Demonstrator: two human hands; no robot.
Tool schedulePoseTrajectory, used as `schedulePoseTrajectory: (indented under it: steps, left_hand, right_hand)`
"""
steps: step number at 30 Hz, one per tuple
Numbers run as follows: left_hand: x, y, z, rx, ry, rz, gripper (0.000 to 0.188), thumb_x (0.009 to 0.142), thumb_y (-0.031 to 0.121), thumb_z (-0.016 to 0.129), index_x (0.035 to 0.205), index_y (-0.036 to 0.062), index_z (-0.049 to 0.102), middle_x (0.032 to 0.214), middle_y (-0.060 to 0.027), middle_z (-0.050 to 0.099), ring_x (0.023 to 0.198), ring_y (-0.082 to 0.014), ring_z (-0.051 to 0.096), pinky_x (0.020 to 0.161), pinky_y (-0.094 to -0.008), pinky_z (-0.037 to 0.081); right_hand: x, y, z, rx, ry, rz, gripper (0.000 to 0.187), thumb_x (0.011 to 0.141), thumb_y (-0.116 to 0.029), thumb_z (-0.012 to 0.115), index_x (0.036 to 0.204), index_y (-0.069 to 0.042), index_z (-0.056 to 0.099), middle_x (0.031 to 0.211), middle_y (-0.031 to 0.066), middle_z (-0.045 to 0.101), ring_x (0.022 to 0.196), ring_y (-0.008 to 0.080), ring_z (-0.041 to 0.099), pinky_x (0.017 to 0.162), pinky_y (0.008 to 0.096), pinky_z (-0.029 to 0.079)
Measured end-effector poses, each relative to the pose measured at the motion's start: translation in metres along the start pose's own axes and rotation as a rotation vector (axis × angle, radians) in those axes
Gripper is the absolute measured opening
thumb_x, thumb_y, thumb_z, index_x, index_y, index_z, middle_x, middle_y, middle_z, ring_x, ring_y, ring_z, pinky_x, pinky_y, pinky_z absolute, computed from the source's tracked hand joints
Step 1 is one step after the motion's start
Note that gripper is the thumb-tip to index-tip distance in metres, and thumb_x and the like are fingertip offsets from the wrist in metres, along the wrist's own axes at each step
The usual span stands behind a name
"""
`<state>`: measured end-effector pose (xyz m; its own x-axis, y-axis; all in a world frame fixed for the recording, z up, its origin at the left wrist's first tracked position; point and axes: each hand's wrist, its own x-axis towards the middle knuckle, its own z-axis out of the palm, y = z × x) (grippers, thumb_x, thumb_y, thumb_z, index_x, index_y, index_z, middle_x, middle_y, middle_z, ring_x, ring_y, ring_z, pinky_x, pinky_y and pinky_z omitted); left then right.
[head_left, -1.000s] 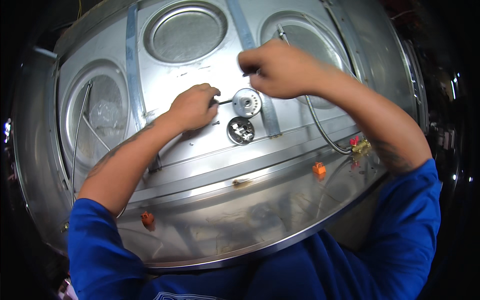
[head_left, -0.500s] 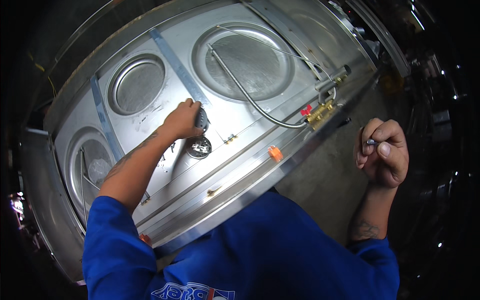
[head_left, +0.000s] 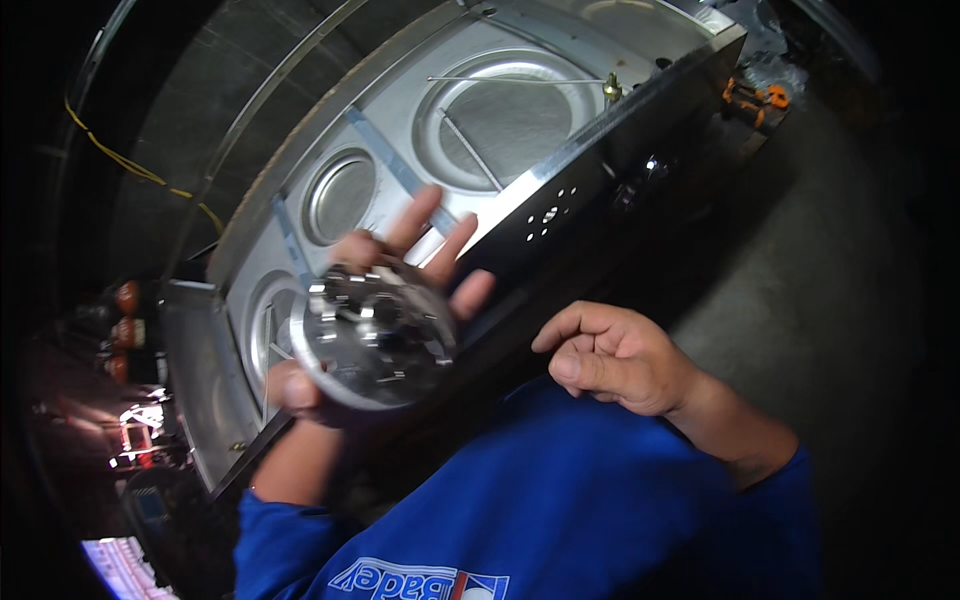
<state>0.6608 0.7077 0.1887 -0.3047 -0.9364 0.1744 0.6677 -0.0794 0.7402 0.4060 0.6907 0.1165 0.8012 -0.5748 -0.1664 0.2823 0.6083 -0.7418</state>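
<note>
My left hand (head_left: 440, 235) holds a round, shiny dish (head_left: 400, 370) from below, with fingers spread behind it and the thumb at its rim. Small metal parts (head_left: 365, 315) seem to lie in the dish, but motion blur hides their kind. Right of the dish is my right hand (head_left: 625, 365), fingers curled and the thumb close against them. Whatever it may pinch does not show. Beyond both hands stands a large sheet-metal housing (head_left: 400, 170) with round pressed recesses.
The housing's dark front panel (head_left: 590, 190) has a ring of small holes. A brass fitting (head_left: 612, 88) sits at its far right, with an orange and black tool (head_left: 757, 100) beyond. A yellow cord (head_left: 130, 168) hangs at far left; concrete floor (head_left: 780, 270) lies right.
My left hand has left the metal panel and come nearer with the round dish. My right hand has moved left and lower; the small metal piece between its fingers no longer shows. The view has shifted.
</note>
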Motion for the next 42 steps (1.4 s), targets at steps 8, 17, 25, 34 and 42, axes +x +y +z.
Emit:
schedulePoseTrajectory:
  steps: [8,17,25,34,42]
  left_hand:
    - [-0.022,-0.090,0.018,-0.083,0.108,0.043,0.075,0.054,0.025,0.077,0.124,0.0147,0.053,0.165,-0.0138,0.021,0.155,-0.0384,0.015,0.126,-0.0529,0.021]
    - [-0.044,-0.094,-0.033,0.429,0.048,0.067,0.078,0.057,0.018,0.079,0.129,0.0155,0.050,0.164,-0.0177,0.021,0.152,-0.0365,0.023,0.121,-0.0505,0.032]
    - [-0.070,-0.057,-0.056,0.695,-0.053,-0.085,0.098,0.083,0.007,0.072,0.160,0.0057,0.012,0.165,-0.0220,0.017,0.151,-0.0354,0.027,0.121,-0.0469,0.027]
    - [-0.048,0.037,-0.040,1.406,-0.285,-0.357,0.051,0.090,0.012,0.070,0.135,-0.0048,0.054,0.113,-0.0176,0.069,0.101,-0.0226,0.068,0.088,-0.0344,0.054]
    - [-0.015,0.016,-0.028,1.409,-0.369,-0.391,0.024,0.092,0.008,0.068,0.111,-0.0057,0.064,0.077,-0.0155,0.070,0.067,-0.0150,0.067,0.060,-0.0314,0.052]
  right_hand:
    - [-0.020,0.012,-0.007,0.100,-0.047,0.047,0.031,0.098,-0.017,0.067,0.121,0.001,0.057,0.094,0.0038,0.067,0.081,0.0044,0.058,0.069,0.0193,0.046]
    - [0.001,0.058,-0.008,0.257,0.118,0.013,0.028,0.101,-0.014,0.062,0.126,-0.006,0.055,0.087,0.0004,0.063,0.051,-0.0011,0.040,0.041,0.0163,0.032]
    - [0.019,0.085,0.013,0.213,0.342,-0.243,0.029,0.100,-0.004,0.060,0.128,-0.002,0.055,0.101,0.0083,0.069,0.086,0.0068,0.064,0.071,0.0193,0.052]
    - [0.038,0.094,0.041,-0.156,0.337,-0.424,0.023,0.101,-0.002,0.055,0.124,0.002,0.061,0.109,0.0098,0.070,0.104,0.0124,0.065,0.094,0.0277,0.053]
    - [0.040,0.090,0.049,-0.627,0.684,-0.708,0.022,0.094,-0.009,0.069,0.114,0.000,0.066,0.103,0.0067,0.066,0.073,0.0037,0.056,0.064,0.0218,0.048]
